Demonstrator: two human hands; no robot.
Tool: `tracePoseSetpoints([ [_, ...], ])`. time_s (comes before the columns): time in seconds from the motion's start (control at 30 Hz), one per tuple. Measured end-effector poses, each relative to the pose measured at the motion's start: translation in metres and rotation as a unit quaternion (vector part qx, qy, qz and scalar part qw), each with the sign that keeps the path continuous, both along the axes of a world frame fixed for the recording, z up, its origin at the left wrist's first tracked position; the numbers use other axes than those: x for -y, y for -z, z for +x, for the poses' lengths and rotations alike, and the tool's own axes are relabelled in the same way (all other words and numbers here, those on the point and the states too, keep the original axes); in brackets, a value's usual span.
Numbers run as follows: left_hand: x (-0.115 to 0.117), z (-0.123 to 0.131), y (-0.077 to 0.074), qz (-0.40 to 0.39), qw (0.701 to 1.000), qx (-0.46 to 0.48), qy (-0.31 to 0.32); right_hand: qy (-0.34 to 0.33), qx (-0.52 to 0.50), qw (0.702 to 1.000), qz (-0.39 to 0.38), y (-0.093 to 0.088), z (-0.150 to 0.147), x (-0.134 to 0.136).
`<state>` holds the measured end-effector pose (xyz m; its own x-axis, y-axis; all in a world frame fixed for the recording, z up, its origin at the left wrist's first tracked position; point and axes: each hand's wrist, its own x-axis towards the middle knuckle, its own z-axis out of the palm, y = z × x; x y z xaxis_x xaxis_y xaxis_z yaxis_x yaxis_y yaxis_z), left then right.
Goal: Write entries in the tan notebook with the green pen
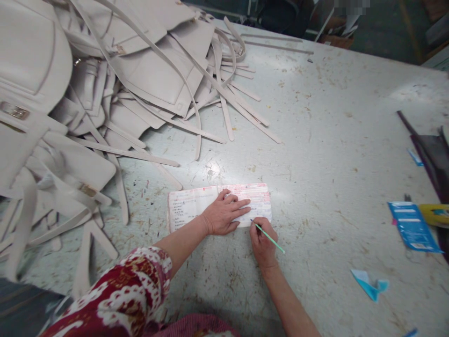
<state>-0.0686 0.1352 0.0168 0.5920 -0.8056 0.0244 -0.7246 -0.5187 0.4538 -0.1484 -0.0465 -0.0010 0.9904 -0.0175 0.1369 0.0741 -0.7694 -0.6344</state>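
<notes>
A long pinkish-white paper slip (189,203) with handwriting lies flat on the worn grey table (333,140). My left hand (224,213) rests flat on the slip with its fingers stretched out, pinning it down. My right hand (263,241) is closed round a thin green pen (269,237), whose tip touches the slip's lower right edge. My left arm wears a red and white patterned sleeve (129,290).
A big heap of cream leather bags and loose straps (105,93) fills the left and back of the table. A blue packet (412,227), a yellow item (437,214), dark strips (431,154) and a folded blue scrap (368,283) lie at the right.
</notes>
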Motion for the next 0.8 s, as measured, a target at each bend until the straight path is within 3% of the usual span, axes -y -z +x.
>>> tracePoseSetpoints([
  [0.8, -0.0008, -0.0001, -0.0002, 0.001, 1.0, -0.002, 0.001, -0.008, -0.003, 1.0, -0.021, 0.0004, 0.0012, -0.0008],
])
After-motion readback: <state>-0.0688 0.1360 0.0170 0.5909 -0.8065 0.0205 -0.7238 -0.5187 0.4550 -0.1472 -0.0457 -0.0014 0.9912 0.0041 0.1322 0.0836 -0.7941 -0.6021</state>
